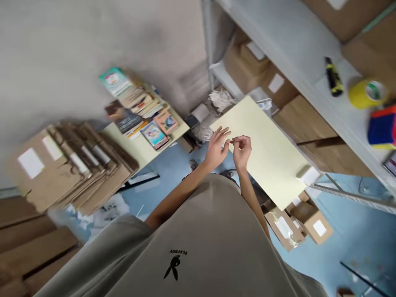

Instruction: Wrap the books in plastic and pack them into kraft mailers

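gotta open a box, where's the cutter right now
In the head view, the cutter lies at upper right on the grey shelf, just left of the yellow tape.

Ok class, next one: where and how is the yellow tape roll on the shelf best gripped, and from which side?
Probably by its ring: bring the right hand over the front edge of the shelf, thumb into the hole, fingers around the outer wall. The yellow tape roll shows its open centre and turns its broad curved wall toward the person.
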Demonstrator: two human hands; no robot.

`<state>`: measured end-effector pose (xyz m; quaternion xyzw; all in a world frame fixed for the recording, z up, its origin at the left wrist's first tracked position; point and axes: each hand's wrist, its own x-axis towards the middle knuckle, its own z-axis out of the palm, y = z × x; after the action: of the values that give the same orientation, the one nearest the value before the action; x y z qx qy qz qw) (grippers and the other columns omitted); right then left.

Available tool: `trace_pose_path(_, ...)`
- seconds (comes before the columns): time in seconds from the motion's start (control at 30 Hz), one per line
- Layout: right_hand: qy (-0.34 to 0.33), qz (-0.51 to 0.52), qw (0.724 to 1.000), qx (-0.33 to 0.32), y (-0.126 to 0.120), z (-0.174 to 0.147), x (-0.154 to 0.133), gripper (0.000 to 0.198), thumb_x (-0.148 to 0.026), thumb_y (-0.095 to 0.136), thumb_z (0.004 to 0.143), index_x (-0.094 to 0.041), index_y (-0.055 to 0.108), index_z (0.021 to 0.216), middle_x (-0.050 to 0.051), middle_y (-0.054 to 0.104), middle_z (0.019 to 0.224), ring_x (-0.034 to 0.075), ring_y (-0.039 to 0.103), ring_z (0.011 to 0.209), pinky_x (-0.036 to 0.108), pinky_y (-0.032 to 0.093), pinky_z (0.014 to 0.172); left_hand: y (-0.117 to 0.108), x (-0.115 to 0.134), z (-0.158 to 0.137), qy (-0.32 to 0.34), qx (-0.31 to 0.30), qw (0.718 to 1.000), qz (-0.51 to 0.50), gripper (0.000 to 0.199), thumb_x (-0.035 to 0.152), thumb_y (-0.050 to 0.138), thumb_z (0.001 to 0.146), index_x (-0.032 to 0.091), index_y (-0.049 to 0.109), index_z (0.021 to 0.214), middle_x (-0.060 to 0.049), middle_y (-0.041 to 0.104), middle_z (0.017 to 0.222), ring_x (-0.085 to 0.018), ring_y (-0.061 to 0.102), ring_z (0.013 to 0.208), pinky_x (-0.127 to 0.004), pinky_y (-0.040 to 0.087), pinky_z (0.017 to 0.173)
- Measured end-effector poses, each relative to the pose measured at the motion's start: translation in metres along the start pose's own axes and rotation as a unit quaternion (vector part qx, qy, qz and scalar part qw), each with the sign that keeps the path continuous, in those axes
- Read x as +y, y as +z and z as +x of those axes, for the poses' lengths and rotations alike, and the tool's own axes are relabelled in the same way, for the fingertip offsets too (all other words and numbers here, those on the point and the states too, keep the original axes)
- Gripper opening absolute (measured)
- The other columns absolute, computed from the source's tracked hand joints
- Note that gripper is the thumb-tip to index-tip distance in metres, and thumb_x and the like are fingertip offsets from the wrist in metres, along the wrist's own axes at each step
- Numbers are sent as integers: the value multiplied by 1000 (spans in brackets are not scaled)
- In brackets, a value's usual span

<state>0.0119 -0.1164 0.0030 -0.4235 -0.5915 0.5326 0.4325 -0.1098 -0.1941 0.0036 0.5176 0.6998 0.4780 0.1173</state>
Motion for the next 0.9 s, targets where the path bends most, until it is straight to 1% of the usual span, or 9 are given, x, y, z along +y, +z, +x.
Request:
trace_pose_path(0.1, -21, -2, 997, -77, 84, -10, -4, 37, -65, 73, 111, -31, 59, 109, 3, 78, 101, 24, 82, 93, 43, 68, 92, -76, -38, -17, -39, 74, 996, 8, 53, 57, 44, 129, 25, 77, 156, -17, 76, 171, -35, 60, 174, -63, 45, 148)
trace_pose_path(0.23, -51, -30, 985, -164, 190, -34, -3, 40, -71, 69, 111, -31, 61, 109, 2, 78, 100, 24, 82, 93, 41, 67, 91, -174, -96, -46, -96, 172, 980, 9, 60, 66, 45, 128, 25, 77, 158, -18, 74, 172, -35, 60, 174, -62, 41, 150)
trace_pose_path(0.33, -58, -47, 972, -221, 250, -52, -2, 42, -73, 67, 111, -32, 60, 109, 1, 78, 97, 23, 82, 89, 39, 67, 88, -230, -136, -70, -150, 228, 962, 11, 68, 76, 45, 125, 26, 77, 157, -19, 75, 170, -37, 61, 172, -66, 40, 150)
trace_pose_path(0.4, -63, -52, 964, -253, 280, -60, -2, 42, -73, 67, 111, -31, 59, 109, 2, 79, 99, 23, 83, 89, 39, 67, 88, -256, -157, -84, -187, 253, 949, 19, 71, 81, 45, 123, 27, 78, 155, -19, 75, 169, -38, 62, 170, -66, 42, 149)
trace_pose_path(0.5, -68, -53, 952, -295, 313, -63, -4, 41, -71, 66, 112, -31, 59, 109, 3, 80, 100, 24, 84, 90, 40, 69, 88, -277, -177, -98, -219, 287, 932, 24, 74, 83, 43, 122, 26, 77, 154, -20, 76, 168, -37, 64, 169, -65, 43, 149)
trace_pose_path(0.63, -86, -70, 939, -326, 345, -47, -7, 40, -70, 67, 113, -31, 59, 109, 3, 79, 100, 25, 85, 93, 41, 71, 90, -284, -191, -95, -238, 310, 921, 10, 78, 86, 40, 122, 25, 76, 155, -21, 76, 167, -37, 67, 165, -63, 47, 147)
trace_pose_path(0.77, -118, -81, 934, -327, 380, -11, -13, 41, -70, 67, 116, -30, 64, 113, 5, 77, 103, 25, 83, 98, 44, 72, 98, -289, -210, -67, -240, 297, 924, -26, 81, 88, 43, 120, 26, 71, 164, -20, 72, 174, -37, 65, 168, -61, 46, 147)
trace_pose_path(0.83, -128, -85, 933, -324, 402, 13, -19, 44, -72, 68, 116, -29, 68, 118, 6, 77, 107, 27, 83, 106, 45, 72, 105, -293, -226, -44, -229, 302, 924, -46, 85, 90, 45, 118, 25, 69, 167, -21, 70, 176, -37, 63, 170, -60, 46, 148)
trace_pose_path(0.9, -138, -94, 930, -328, 429, 39, -27, 49, -75, 70, 115, -28, 72, 126, 9, 79, 116, 29, 83, 119, 49, 71, 113, -300, -244, -16, -225, 313, 921, -67, 89, 92, 48, 116, 23, 67, 169, -23, 68, 177, -38, 63, 171, -59, 47, 146)
